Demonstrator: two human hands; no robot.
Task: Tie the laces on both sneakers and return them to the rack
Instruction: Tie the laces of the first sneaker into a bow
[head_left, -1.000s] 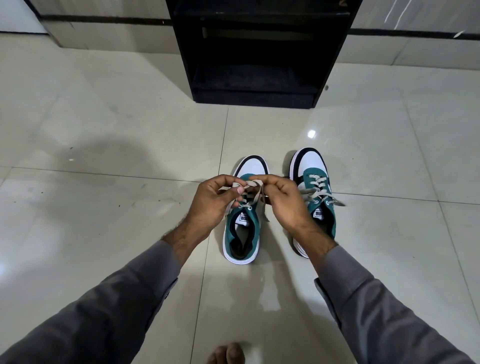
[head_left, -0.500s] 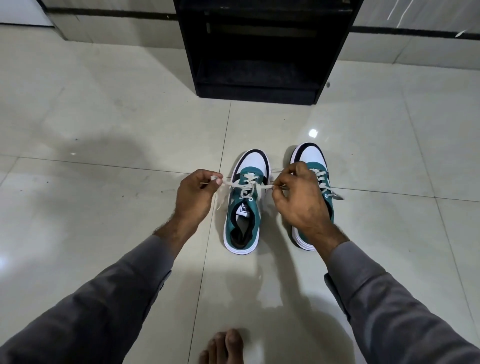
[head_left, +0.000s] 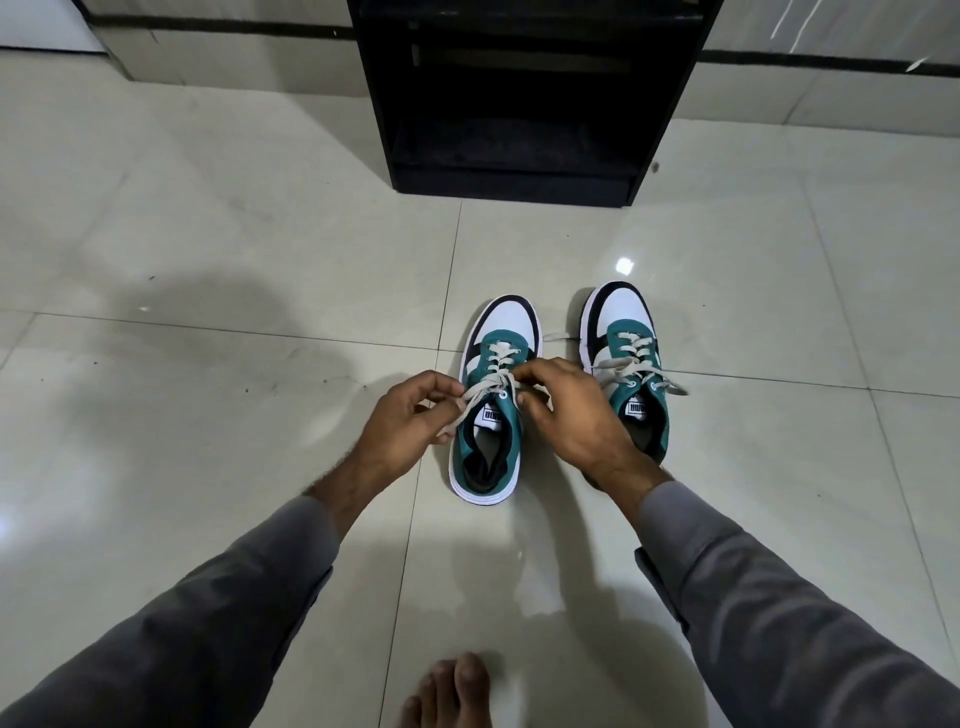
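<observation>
Head view shows us partway through the first shoe, with most of the task still ahead. Our left hand (head_left: 410, 415) pinches one end of the cream lace (head_left: 485, 389) of the left sneaker (head_left: 491, 405), the fingers curled around it just to the left of the shoe's collar. Our right hand (head_left: 571, 410) hovers over the top eyelets of the same shoe, fingers bent down onto the lace where the two ends cross; we judge it is gripping the other end, though the fingertips hide the exact hold. No finished bow shows on this shoe: we see crossed strands and one loose end trailing from the left hand, so the knot seems to be at an early stage, perhaps a first crossing with no loops formed.

Just to the right stands the right sneaker (head_left: 626, 364), partly covered by our right wrist. Its lace (head_left: 644, 371) lies slack, with an end draped out over the right side onto the floor (head_left: 208, 312) and another strand on the tile between the two toes. We take it to be untied.

Both shoes sit on the floor, toes pointing far, near us and well apart from the black rack (head_left: 519, 104) at the far side. Its visible lower shelf looks dark; we cannot tell what it holds. Left to do, as we judge it: finish this knot, tie the other shoe, then carry both to the rack.
</observation>
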